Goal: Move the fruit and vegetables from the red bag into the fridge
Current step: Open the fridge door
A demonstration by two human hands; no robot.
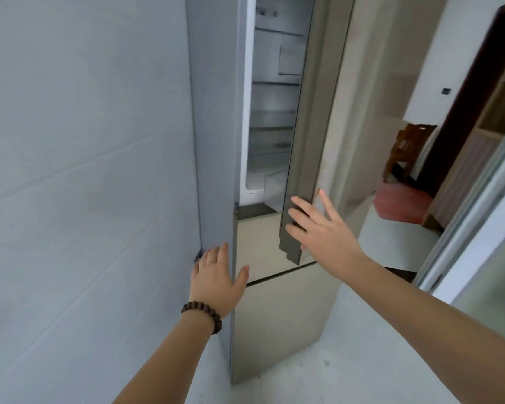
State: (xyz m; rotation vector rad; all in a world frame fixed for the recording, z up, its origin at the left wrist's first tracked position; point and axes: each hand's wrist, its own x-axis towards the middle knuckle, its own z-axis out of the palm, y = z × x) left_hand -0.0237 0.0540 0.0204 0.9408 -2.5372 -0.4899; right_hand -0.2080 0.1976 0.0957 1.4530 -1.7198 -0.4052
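A tall grey fridge (213, 112) stands against the wall, its upper door (306, 135) swung partly ajar. Through the gap I see white inner walls and several glass shelves (271, 129), with no food showing. My right hand (321, 225) lies flat, fingers spread, on the lower edge of that upper door. My left hand (217, 277), a bead bracelet on its wrist, rests with fingers apart on the fridge's left front corner, beside the lower door (280, 313). Neither hand holds anything. The red bag and the fruit and vegetables are out of view.
A pale tiled wall (85, 170) fills the left. A light floor (362, 360) runs to the right of the fridge. Beyond are a red mat (403, 204), a wooden chair (405, 150), a dark door frame (467, 106) and a sliding glass door (484, 258).
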